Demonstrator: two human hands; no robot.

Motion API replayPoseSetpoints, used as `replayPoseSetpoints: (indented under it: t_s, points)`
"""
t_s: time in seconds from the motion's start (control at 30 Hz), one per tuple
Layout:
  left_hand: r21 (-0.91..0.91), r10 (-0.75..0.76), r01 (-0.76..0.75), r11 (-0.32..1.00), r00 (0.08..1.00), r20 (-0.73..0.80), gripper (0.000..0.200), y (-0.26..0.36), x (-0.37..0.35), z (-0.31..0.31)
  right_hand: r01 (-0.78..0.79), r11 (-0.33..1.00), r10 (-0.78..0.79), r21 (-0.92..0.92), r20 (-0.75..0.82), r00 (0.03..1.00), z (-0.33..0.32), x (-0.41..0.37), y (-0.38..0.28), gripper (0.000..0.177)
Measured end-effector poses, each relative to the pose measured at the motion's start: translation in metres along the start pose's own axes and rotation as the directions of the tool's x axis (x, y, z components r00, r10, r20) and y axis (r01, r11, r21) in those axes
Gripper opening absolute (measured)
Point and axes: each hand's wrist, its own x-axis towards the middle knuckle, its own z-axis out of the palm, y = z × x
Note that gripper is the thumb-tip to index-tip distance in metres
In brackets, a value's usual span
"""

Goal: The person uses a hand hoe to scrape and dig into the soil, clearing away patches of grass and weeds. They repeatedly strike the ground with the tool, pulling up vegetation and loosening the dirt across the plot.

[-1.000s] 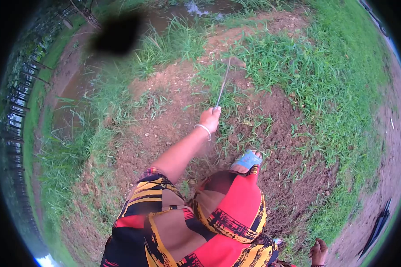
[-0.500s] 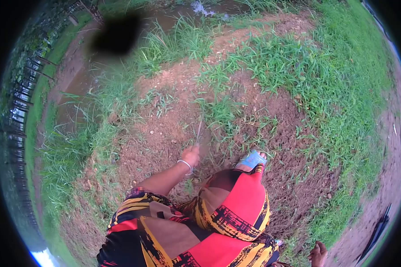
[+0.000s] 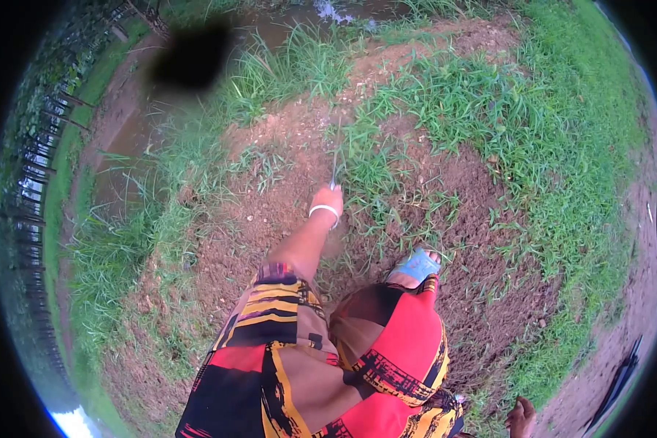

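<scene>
My left hand (image 3: 327,198), with a white bangle (image 3: 324,210) at the wrist, is closed around the near end of a long, thin blade-like tool (image 3: 334,174). Its slender length points away from me, over bare soil beside a clump of green grass (image 3: 369,168). The far end is faint and blurred. Low at the right edge of my clothing, my right hand (image 3: 520,419) hangs with its fingers loosely bent and apart, and no object shows in it. Close by is my foot in a light-blue sandal (image 3: 419,264), planted on loose dark soil (image 3: 474,285).
Muddy water (image 3: 120,175) lies beyond tall grass (image 3: 270,73) on the left and at the top. Denser grass (image 3: 562,146) covers the right side, bordered by a bare dirt strip (image 3: 635,241). A long black object (image 3: 618,383) lies at lower right.
My left hand has moved forward and slightly right, carrying the tool farther up the soil bank, and the arm is stretched out more. My foot and right hand have barely moved.
</scene>
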Motion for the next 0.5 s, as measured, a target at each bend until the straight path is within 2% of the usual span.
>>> replayPoseSetpoints:
  t_s: [0.03,0.13,0.23,0.3,0.33,0.37,0.43,0.5]
  points:
    - [0.028,0.047,-0.047,0.999,0.999,0.007,0.04,-0.015,-0.02,0.004,0.004,1.0,-0.004,-0.029,0.008,1.0,0.0,-0.001,-0.002,0.034]
    - [0.053,0.036,-0.039,0.998,0.998,0.06,0.04,-0.053,-0.071,0.007,-0.039,0.999,0.039,0.014,0.022,0.999,0.0,0.001,0.007,0.034]
    - [0.069,0.015,-0.021,0.997,0.997,0.078,0.04,-0.069,-0.087,0.001,-0.04,0.997,0.038,0.066,0.023,0.999,0.0,0.001,0.013,0.034]
    - [0.014,0.133,-0.133,0.991,0.991,-0.005,0.04,-0.064,-0.078,-0.013,-0.037,0.998,0.037,0.047,0.015,0.999,-0.001,0.001,0.014,0.034]
    - [-0.013,0.179,-0.182,0.983,0.977,-0.117,0.039,-0.051,-0.066,-0.022,-0.042,0.999,0.041,0.026,0.013,0.999,-0.001,0.0,0.015,0.034]
    - [-0.075,0.204,-0.219,0.973,0.963,-0.178,0.035,-0.036,-0.052,-0.032,-0.047,0.999,0.047,0.028,0.014,0.999,0.0,-0.001,0.014,0.034]
    - [-0.465,-0.004,-0.025,0.885,0.998,-0.061,0.031,0.02,-0.031,-0.063,-0.048,0.999,0.049,-0.011,0.026,0.998,0.0,-0.003,0.011,0.034]
    - [-0.442,0.092,-0.213,0.871,0.956,-0.279,0.029,0.03,0.031,-0.044,-0.021,1.0,0.021,-0.012,0.039,0.999,-0.001,-0.001,0.015,0.034]
